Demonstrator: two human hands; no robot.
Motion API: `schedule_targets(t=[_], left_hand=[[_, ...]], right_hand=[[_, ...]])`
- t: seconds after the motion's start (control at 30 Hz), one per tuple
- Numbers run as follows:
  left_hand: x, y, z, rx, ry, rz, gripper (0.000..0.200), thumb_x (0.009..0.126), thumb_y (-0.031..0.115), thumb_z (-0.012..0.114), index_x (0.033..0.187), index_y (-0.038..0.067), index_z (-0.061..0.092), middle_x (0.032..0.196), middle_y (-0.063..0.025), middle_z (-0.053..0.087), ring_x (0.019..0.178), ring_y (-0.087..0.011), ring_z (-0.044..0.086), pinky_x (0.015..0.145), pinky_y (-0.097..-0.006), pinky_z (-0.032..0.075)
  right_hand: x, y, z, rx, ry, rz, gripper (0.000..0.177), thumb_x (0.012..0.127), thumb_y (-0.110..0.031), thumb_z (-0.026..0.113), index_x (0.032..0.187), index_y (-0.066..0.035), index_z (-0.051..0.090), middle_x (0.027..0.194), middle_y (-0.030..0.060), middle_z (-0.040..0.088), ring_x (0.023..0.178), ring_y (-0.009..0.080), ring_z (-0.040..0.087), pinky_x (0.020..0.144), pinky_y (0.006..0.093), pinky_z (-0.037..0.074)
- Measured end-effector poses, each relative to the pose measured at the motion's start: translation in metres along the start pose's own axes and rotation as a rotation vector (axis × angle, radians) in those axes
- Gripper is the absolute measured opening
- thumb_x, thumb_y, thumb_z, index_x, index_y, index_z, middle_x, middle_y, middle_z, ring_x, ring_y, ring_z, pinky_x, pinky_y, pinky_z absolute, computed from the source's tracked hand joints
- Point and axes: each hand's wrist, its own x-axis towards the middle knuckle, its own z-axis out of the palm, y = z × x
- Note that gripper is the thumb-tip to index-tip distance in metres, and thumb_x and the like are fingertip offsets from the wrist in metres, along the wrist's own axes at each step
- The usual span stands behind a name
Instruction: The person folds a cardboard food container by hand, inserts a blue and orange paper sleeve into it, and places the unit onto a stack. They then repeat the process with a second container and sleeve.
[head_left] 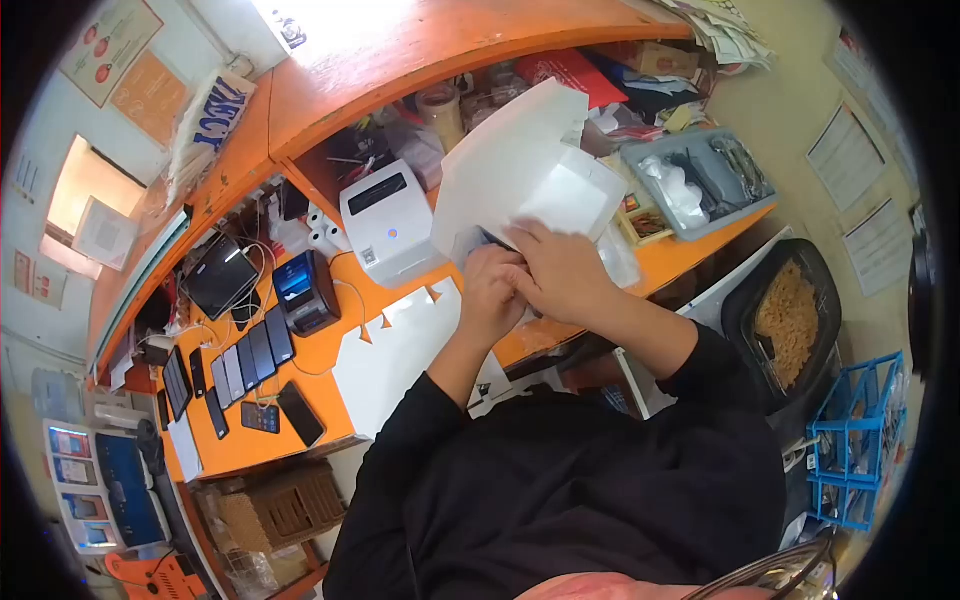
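Note:
My left hand [490,295] is closed, fingers curled beside a small dark bluish patch at the lower edge of a folded white cardboard piece [495,165]. Whatever it grips is hidden. Against it, touching, is my right hand [568,275], its fingers bent together over the cardboard and slightly blurred; what they hold does not show. The cardboard stands up on the orange counter, a broad flap rising to the back. Beyond my right hand a white box-like part [580,195] lies open. Another flat white sheet with cut notches [395,345] rests left of my forearms.
A white label printer [388,222] stands just left of the cardboard. Farther left are a dark payment terminal [305,292] and several phones [262,350] with cables. A grey tray of items [697,180] sits at right, above a chair [790,320]. An orange shelf [390,75] overhangs the counter.

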Motion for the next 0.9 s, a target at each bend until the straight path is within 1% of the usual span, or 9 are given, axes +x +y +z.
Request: schedule_targets(t=[0.03, 0.13, 0.23, 0.3, 0.5, 0.6, 0.7, 0.8, 0.9], left_hand=[[0.002, 0.011, -0.009, 0.041, 0.053, -0.020, 0.037, 0.068, 0.005, 0.077, 0.099, 0.008, 0.059, 0.103, -0.0121, 0.060, 0.096, -0.0326, 0.057, 0.085, -0.0475, 0.044], [-0.029, 0.017, -0.038, 0.063, -0.118, -0.219, 0.041, 0.066, 0.007, 0.079, 0.102, 0.005, 0.059, 0.105, -0.0129, 0.061, 0.100, -0.0336, 0.057, 0.087, -0.0448, 0.045], [-0.101, 0.014, -0.066, -0.039, -0.592, -0.453, 0.056, 0.064, 0.012, 0.083, 0.114, 0.003, 0.058, 0.118, -0.0156, 0.059, 0.109, -0.0361, 0.056, 0.094, -0.0423, 0.045], [-0.140, 0.020, -0.087, -0.056, -0.930, -0.710, 0.067, 0.066, 0.019, 0.083, 0.124, 0.003, 0.054, 0.128, -0.0168, 0.055, 0.115, -0.0369, 0.054, 0.099, -0.0425, 0.045], [-0.160, 0.021, -0.113, -0.187, -0.971, -1.021, 0.070, 0.067, 0.022, 0.082, 0.129, 0.008, 0.053, 0.128, -0.0177, 0.055, 0.114, -0.0336, 0.057, 0.100, -0.0398, 0.045], [-0.180, 0.002, -0.117, -0.242, -0.961, -0.949, 0.049, 0.074, 0.019, 0.079, 0.118, 0.006, 0.062, 0.123, -0.0180, 0.060, 0.105, -0.0314, 0.062, 0.092, -0.0381, 0.049], [-0.212, -0.018, -0.114, -0.360, -0.750, -0.799, 0.025, 0.085, 0.019, 0.070, 0.103, 0.002, 0.068, 0.106, -0.0170, 0.067, 0.089, -0.0280, 0.065, 0.081, -0.0365, 0.051], [-0.216, -0.021, -0.116, -0.280, -0.669, -1.135, 0.023, 0.093, 0.021, 0.061, 0.096, 0.000, 0.069, 0.090, -0.0122, 0.068, 0.076, -0.0205, 0.063, 0.074, -0.0338, 0.050], [-0.223, -0.021, -0.119, -0.329, -0.288, -1.112, 0.025, 0.096, 0.024, 0.058, 0.096, 0.001, 0.070, 0.077, -0.0034, 0.066, 0.075, -0.0117, 0.058, 0.069, -0.0286, 0.047]], right_hand=[[-0.009, 0.001, 0.010, 0.026, 0.438, -0.146, 0.047, 0.083, -0.030, 0.067, 0.123, -0.007, 0.061, 0.126, 0.0146, 0.058, 0.102, 0.0309, 0.060, 0.088, 0.0417, 0.043], [-0.021, -0.003, 0.016, 0.232, 0.766, -0.541, 0.037, 0.081, -0.020, 0.068, 0.116, -0.007, 0.065, 0.120, 0.0131, 0.061, 0.087, 0.0290, 0.062, 0.075, 0.0405, 0.048], [-0.046, -0.001, 0.054, 0.408, 0.559, -0.699, 0.032, 0.083, -0.012, 0.066, 0.114, -0.007, 0.066, 0.120, 0.0139, 0.061, 0.083, 0.0278, 0.064, 0.069, 0.0358, 0.050], [-0.055, -0.006, 0.079, 0.525, 0.452, -0.563, 0.029, 0.083, -0.010, 0.065, 0.112, -0.008, 0.067, 0.117, 0.0104, 0.063, 0.083, 0.0257, 0.064, 0.066, 0.0331, 0.050], [-0.059, -0.029, 0.085, 0.741, 0.376, -0.404, 0.028, 0.086, -0.006, 0.062, 0.113, -0.007, 0.065, 0.118, 0.0117, 0.062, 0.080, 0.0212, 0.064, 0.064, 0.0290, 0.050], [-0.058, -0.036, 0.083, 0.791, 0.386, -0.389, 0.027, 0.087, -0.005, 0.061, 0.114, -0.005, 0.064, 0.119, 0.0133, 0.060, 0.079, 0.0197, 0.062, 0.066, 0.0276, 0.050], [-0.059, -0.042, 0.088, 0.818, 0.367, -0.369, 0.028, 0.088, -0.005, 0.060, 0.115, -0.004, 0.063, 0.120, 0.0137, 0.060, 0.079, 0.0193, 0.062, 0.067, 0.0262, 0.049], [-0.062, -0.052, 0.096, 0.862, 0.303, -0.323, 0.028, 0.089, -0.007, 0.060, 0.117, -0.003, 0.062, 0.121, 0.0144, 0.059, 0.088, 0.0219, 0.062, 0.073, 0.0274, 0.049], [-0.057, -0.056, 0.107, 0.775, 0.347, -0.311, 0.028, 0.090, -0.010, 0.060, 0.117, -0.003, 0.061, 0.123, 0.0157, 0.058, 0.102, 0.0258, 0.060, 0.086, 0.0311, 0.046]])
